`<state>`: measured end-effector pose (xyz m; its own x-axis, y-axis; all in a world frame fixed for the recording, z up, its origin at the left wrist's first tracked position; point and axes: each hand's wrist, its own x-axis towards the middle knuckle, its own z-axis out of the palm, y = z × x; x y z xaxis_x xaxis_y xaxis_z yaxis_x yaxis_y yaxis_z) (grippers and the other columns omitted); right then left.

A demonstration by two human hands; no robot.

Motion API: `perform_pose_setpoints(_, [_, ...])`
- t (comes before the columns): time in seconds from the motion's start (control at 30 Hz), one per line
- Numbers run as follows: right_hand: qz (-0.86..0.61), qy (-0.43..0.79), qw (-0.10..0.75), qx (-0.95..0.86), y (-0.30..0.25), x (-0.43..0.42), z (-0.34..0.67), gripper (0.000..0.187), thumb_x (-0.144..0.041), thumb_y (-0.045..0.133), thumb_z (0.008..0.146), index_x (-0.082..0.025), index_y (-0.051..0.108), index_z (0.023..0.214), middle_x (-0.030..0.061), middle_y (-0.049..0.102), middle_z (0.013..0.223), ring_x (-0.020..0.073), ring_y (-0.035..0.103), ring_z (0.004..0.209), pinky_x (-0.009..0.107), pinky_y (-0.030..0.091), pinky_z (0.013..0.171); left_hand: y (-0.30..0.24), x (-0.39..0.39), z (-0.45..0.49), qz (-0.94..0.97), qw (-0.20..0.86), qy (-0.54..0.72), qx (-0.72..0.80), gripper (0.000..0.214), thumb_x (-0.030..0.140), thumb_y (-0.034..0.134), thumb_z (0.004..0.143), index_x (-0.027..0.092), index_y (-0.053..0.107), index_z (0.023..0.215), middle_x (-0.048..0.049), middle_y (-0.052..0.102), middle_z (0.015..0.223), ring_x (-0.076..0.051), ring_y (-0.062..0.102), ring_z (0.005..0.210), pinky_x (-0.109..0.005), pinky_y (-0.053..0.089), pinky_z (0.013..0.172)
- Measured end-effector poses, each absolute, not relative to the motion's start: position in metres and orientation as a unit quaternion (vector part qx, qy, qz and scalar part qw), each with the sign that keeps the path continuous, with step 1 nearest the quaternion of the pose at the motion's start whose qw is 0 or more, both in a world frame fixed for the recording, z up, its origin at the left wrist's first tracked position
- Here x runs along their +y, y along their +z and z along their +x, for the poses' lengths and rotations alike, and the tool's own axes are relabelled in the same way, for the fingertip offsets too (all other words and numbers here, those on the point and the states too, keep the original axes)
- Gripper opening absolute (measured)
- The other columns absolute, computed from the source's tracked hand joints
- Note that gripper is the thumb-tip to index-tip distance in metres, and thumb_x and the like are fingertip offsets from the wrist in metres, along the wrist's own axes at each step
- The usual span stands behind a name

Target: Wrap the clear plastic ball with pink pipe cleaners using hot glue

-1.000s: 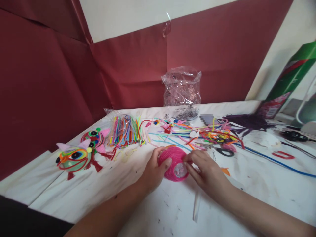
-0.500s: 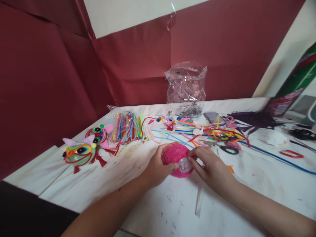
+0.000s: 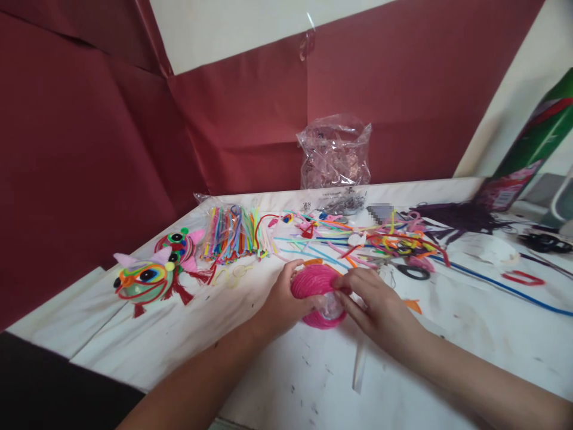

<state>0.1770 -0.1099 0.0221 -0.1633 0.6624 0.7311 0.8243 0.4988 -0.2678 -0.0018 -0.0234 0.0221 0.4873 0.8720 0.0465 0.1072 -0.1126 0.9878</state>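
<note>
Above the white table, a clear ball (image 3: 316, 282) is wrapped in rows of fuzzy pink pipe cleaner, with a bare see-through patch (image 3: 332, 306) at its lower right. A bit of orange (image 3: 313, 261) shows on its upper rim. My left hand (image 3: 292, 300) is closed around its left side, the thumb lying across the front. On the right edge of the patch, my right hand (image 3: 364, 300) pinches the pink pipe cleaner with thumb and forefinger. The pinched end itself is hidden by the fingertips.
Two decorated animal heads (image 3: 145, 279) with red tassels stand at left. A bundle of coloured pipe cleaners (image 3: 233, 233) lies behind. Loose pipe cleaners and black-handled scissors (image 3: 412, 272) are at right. A clear plastic bag (image 3: 335, 158) leans against the back wall.
Both hands and the ball have shifted slightly left and down. The ball has tilted a little, so more of the orange bit shows on top.
</note>
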Motion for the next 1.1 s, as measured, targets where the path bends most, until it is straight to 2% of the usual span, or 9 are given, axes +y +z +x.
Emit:
perform_pose_setpoints(0.17, [-0.513,-0.133,0.45,-0.719,0.034,-0.111,0.183,0.017,-0.018,0.049,0.093,-0.024,0.055,0.108,0.0096,0.069,0.099,0.0249,0.066,0.092,0.042,0.055,0.077,0.018,-0.016,-0.001,0.575,0.639,0.367,0.355,0.066,0.032,0.083,0.052,0.02,0.057,0.111,-0.0075,0.066,0.103,-0.025,0.063,0.092,-0.034,0.048,0.08])
perform_pose_setpoints(0.3, [-0.536,-0.15,0.501,-0.662,0.057,-0.119,0.196,0.017,-0.023,0.052,0.094,-0.025,0.056,0.11,0.0109,0.067,0.108,0.0268,0.064,0.104,0.042,0.055,0.081,0.022,-0.017,-0.002,0.526,0.685,0.384,0.327,0.066,0.031,0.084,0.053,0.02,0.055,0.111,-0.0059,0.068,0.098,-0.022,0.064,0.086,-0.033,0.048,0.077])
perform_pose_setpoints(0.5, [-0.585,-0.169,0.542,-0.579,0.108,-0.15,0.23,0.01,-0.033,0.054,0.093,-0.027,0.062,0.091,0.0039,0.071,0.089,0.0216,0.068,0.078,0.032,0.053,0.06,0.03,-0.014,-0.001,0.504,0.679,0.436,0.307,0.061,0.031,0.081,0.059,0.018,0.059,0.114,-0.0096,0.068,0.113,-0.025,0.064,0.097,-0.034,0.049,0.083])
perform_pose_setpoints(0.6, [-0.626,-0.151,0.451,-0.619,0.101,-0.162,0.249,0.016,-0.032,0.054,0.092,-0.026,0.063,0.081,0.0017,0.071,0.074,0.0186,0.067,0.063,0.03,0.053,0.055,0.033,-0.012,0.0,0.489,0.688,0.445,0.3,0.065,0.035,0.081,0.061,0.017,0.057,0.119,-0.0097,0.068,0.113,-0.025,0.063,0.099,-0.033,0.049,0.084])
perform_pose_setpoints(0.7, [-0.661,-0.11,0.306,-0.676,0.059,-0.169,0.262,0.016,-0.028,0.053,0.089,-0.022,0.065,0.079,0.0058,0.072,0.076,0.0204,0.068,0.062,0.033,0.056,0.055,0.036,-0.013,0.001,0.479,0.69,0.455,0.297,0.073,0.036,0.082,0.06,0.017,0.055,0.125,-0.0093,0.069,0.114,-0.025,0.063,0.101,-0.033,0.049,0.085])
perform_pose_setpoints(0.77, [-0.667,-0.134,0.234,-0.695,0.026,-0.17,0.265,0.015,-0.028,0.062,0.082,-0.017,0.068,0.09,0.0154,0.073,0.095,0.03,0.069,0.088,0.043,0.059,0.069,0.037,-0.014,0.002,0.474,0.691,0.458,0.297,0.074,0.036,0.082,0.06,0.018,0.055,0.126,-0.0088,0.07,0.111,-0.026,0.064,0.1,-0.034,0.05,0.084])
perform_pose_setpoints(0.87, [-0.684,-0.126,0.161,-0.7,-0.008,-0.168,0.263,0.038,-0.027,0.068,0.077,-0.013,0.065,0.113,0.0241,0.064,0.123,0.0375,0.059,0.114,0.052,0.056,0.082,0.035,-0.015,0.003,0.46,0.69,0.472,0.297,0.071,0.037,0.083,0.06,0.018,0.057,0.123,-0.008,0.071,0.108,-0.026,0.064,0.1,-0.034,0.049,0.085])
perform_pose_setpoints(0.93, [-0.693,-0.1,0.137,-0.7,-0.014,-0.166,0.26,0.039,-0.019,0.065,0.076,-0.014,0.063,0.115,0.0207,0.065,0.122,0.0337,0.06,0.112,0.048,0.056,0.082,0.033,-0.014,0.003,0.449,0.687,0.487,0.298,0.066,0.037,0.083,0.06,0.018,0.059,0.119,-0.0076,0.071,0.107,-0.025,0.064,0.101,-0.034,0.049,0.086])
perform_pose_setpoints(1.1, [-0.716,-0.086,0.112,-0.684,-0.009,-0.163,0.255,0.025,-0.003,0.055,0.069,-0.016,0.064,0.089,0.0116,0.07,0.089,0.0285,0.063,0.088,0.04,0.056,0.071,0.027,-0.011,0.003,0.428,0.684,0.51,0.297,0.063,0.037,0.084,0.059,0.019,0.06,0.114,-0.0056,0.071,0.103,-0.025,0.065,0.1,-0.035,0.049,0.087])
